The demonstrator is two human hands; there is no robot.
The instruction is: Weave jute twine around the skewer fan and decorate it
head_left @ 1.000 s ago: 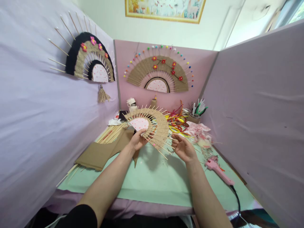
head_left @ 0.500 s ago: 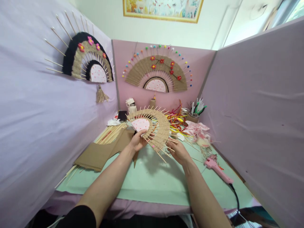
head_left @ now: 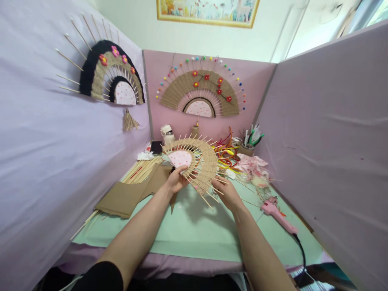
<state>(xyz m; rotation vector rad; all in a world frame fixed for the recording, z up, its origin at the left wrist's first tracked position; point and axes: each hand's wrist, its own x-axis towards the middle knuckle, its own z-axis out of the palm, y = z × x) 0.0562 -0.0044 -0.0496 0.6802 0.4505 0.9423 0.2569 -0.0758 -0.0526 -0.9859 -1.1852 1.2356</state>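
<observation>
While a second ago the right hand (head_left: 228,193) showed its open palm beside the tan woven half-round fan (head_left: 209,159), its fingers now curl behind the fan's pale wooden sticks (head_left: 207,201); whether they pinch, I cannot tell. The left hand (head_left: 176,180) grasps the pink-dotted half-round centre (head_left: 181,158), above a pale green cloth-covered table (head_left: 188,236) between lilac fabric panels (head_left: 36,141), below a gold-framed picture (head_left: 206,12).

The woven fan (head_left: 208,161) is hiding fingers of the left hand (head_left: 177,180). The top edge is cutting the far painting (head_left: 209,13).
</observation>
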